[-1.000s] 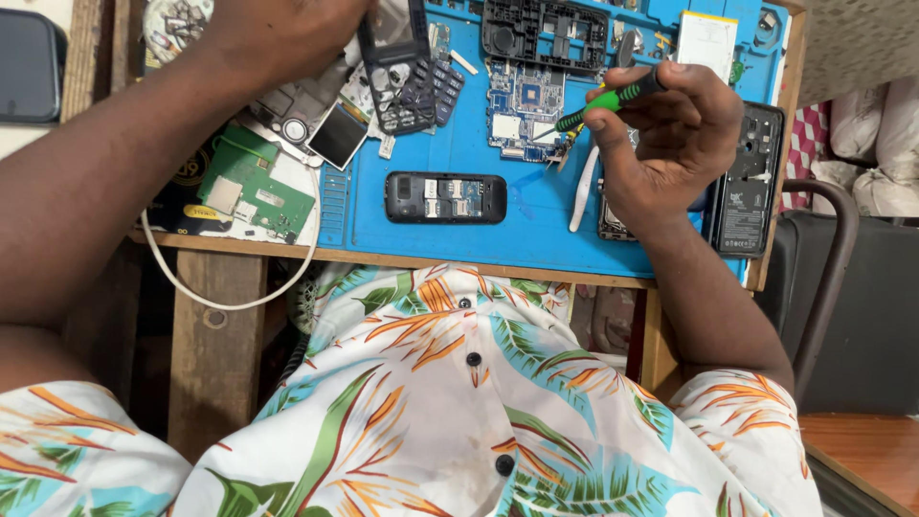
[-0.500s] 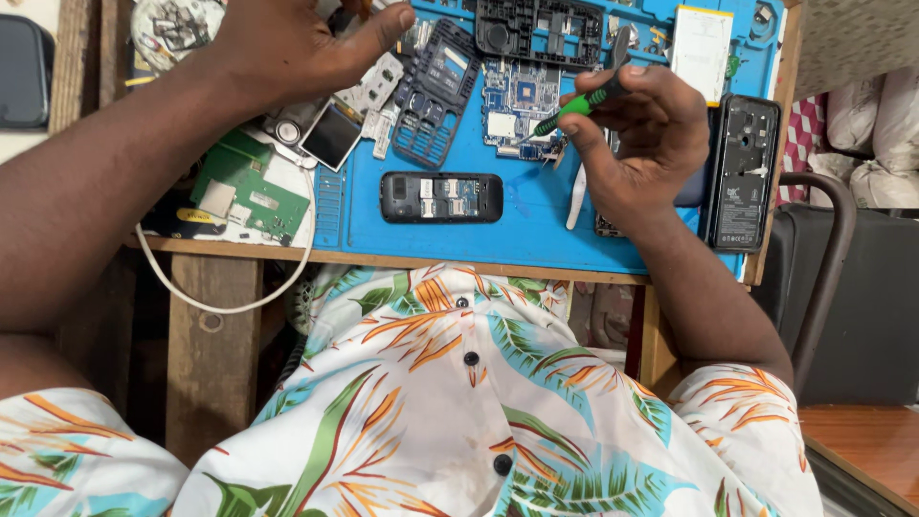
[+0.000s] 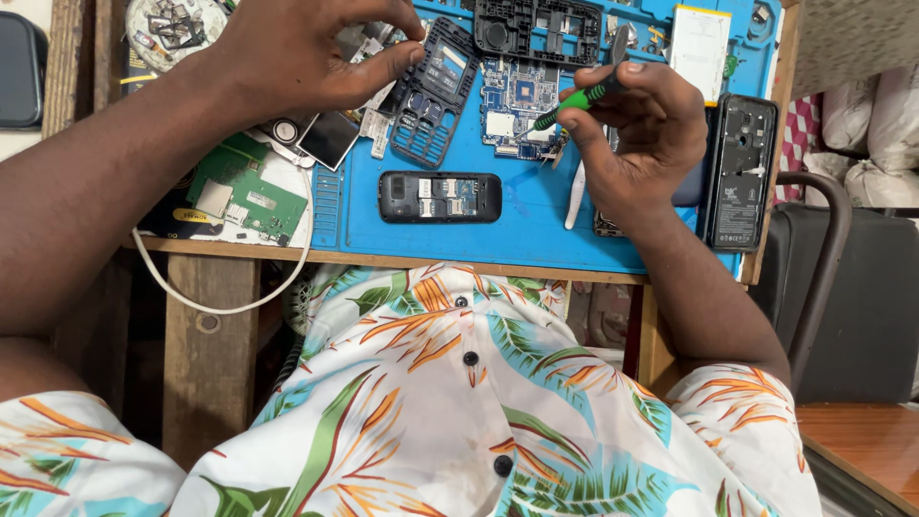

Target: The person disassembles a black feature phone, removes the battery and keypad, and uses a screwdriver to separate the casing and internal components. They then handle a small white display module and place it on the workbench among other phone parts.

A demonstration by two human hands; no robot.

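A: The fingers (image 3: 383, 72) of the left hand (image 3: 297, 53) are closed narrow on the dark keypad frame (image 3: 431, 91); the thumb presses its left edge near the top and the other fingers are hidden behind it. The frame stands tilted above the blue mat (image 3: 536, 225), at the far left part of it.

B: And the other fingers?

A: The fingers (image 3: 622, 91) of the right hand (image 3: 637, 134) are wrapped around a screwdriver with green handle (image 3: 574, 101). The tip points left and down, to the blue circuit board (image 3: 522, 105) which lies flat on the mat just right of the frame.

B: How will the frame handle, in your opinion?

A: I judge it very light and thin, a plastic grid with many holes, so it can bend or crack if squeezed in the middle. Better to take it by the long side edges, as the thumb does. The board looks stiff but fragile; I would touch it only at the rim.

B: The pose of the hands?

A: The left forearm comes from the near left, across the green circuit board (image 3: 239, 191) and the white cable (image 3: 230, 302), with the wrist bent over the far side of the table (image 3: 431, 260). The right forearm rises from the near right, wrist turned inward, beside the black phone back cover (image 3: 742, 172). A small black phone body (image 3: 440, 196) lies on the mat between both hands, nearer to the person.
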